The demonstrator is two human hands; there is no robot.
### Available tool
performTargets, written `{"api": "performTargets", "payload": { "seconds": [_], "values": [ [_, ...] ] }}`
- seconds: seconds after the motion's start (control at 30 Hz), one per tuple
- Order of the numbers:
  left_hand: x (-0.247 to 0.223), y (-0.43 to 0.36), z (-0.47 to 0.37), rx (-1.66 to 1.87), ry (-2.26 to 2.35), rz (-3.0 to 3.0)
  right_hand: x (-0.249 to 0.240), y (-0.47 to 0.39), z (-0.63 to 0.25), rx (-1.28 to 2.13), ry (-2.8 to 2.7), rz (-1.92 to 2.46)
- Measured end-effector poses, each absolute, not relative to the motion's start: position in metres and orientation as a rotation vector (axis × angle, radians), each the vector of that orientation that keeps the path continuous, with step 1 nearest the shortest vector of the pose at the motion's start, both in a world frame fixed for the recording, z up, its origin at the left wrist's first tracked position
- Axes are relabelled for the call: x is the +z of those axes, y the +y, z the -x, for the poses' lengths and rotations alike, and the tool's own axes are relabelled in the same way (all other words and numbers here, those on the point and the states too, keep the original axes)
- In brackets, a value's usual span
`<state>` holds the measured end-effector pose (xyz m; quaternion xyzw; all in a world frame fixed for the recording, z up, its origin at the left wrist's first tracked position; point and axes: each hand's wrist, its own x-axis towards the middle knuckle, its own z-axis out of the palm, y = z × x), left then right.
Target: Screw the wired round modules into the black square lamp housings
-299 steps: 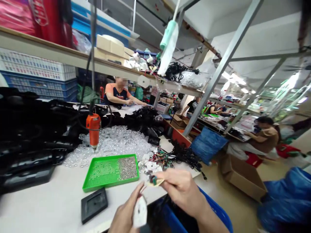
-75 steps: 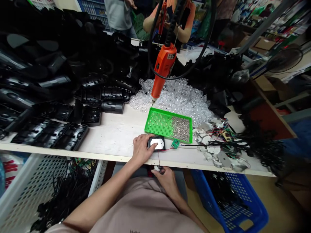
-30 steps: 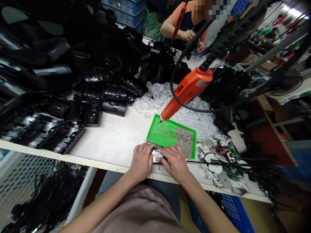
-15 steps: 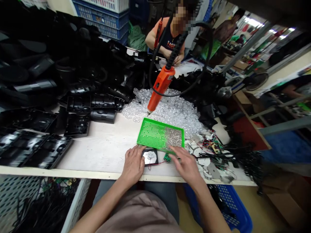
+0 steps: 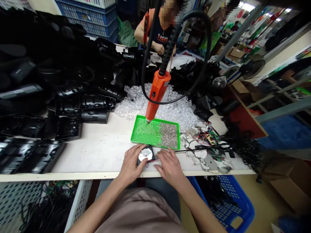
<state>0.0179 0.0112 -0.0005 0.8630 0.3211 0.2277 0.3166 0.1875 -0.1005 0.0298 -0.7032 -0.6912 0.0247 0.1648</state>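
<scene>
My left hand (image 5: 132, 164) grips the left side of a small black square part with a silver disc (image 5: 146, 152) on top, fingers behind it and thumb at its near edge. Thin wires (image 5: 147, 164) come off this part toward my right hand (image 5: 169, 165). That hand is closed beside the part, fingers bent over something I cannot make out. A black cable (image 5: 186, 150) leads away from it to the right. Just beyond both hands lies a green perforated tray (image 5: 145, 139) with many small metal screws (image 5: 168, 134) heaped in its right half.
An orange electric screwdriver (image 5: 157, 92) hangs over the tray on a coiled cord. Behind are clear plastic pieces (image 5: 181, 110); black housings (image 5: 70, 127) fill the left. Metal plates and wires (image 5: 209, 155) lie right. A co-worker (image 5: 155, 35) sits across the table.
My right hand has moved left, closer to the black part, and its fingers have drawn together. The green circuit board is now hidden. A black cable now stretches rightward. The view has shifted.
</scene>
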Motion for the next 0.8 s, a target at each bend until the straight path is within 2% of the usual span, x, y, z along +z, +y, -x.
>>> {"api": "performTargets", "payload": {
  "seconds": [0.2, 0.43, 0.6, 0.7, 0.8],
  "values": [
    [-0.011, 0.010, -0.022, 0.575, 0.913, -2.297, 0.022, -0.104, -0.171, -0.056, -1.870, 1.932],
    [-0.010, 0.008, -0.024, 0.549, 0.946, -2.351, 0.018, -0.101, -0.142, 0.035, -1.693, 1.994],
    [-0.008, 0.010, -0.022, 0.495, 0.916, -2.364, 0.007, -0.108, -0.144, -0.137, -1.791, 1.939],
    [-0.008, 0.012, -0.020, 0.493, 0.880, -2.374, 0.017, -0.112, -0.164, -0.056, -1.870, 1.800],
    [-0.011, 0.013, -0.019, 0.521, 0.856, -2.378, 0.050, -0.100, -0.194, 0.025, -1.801, 1.648]
  ]
}}
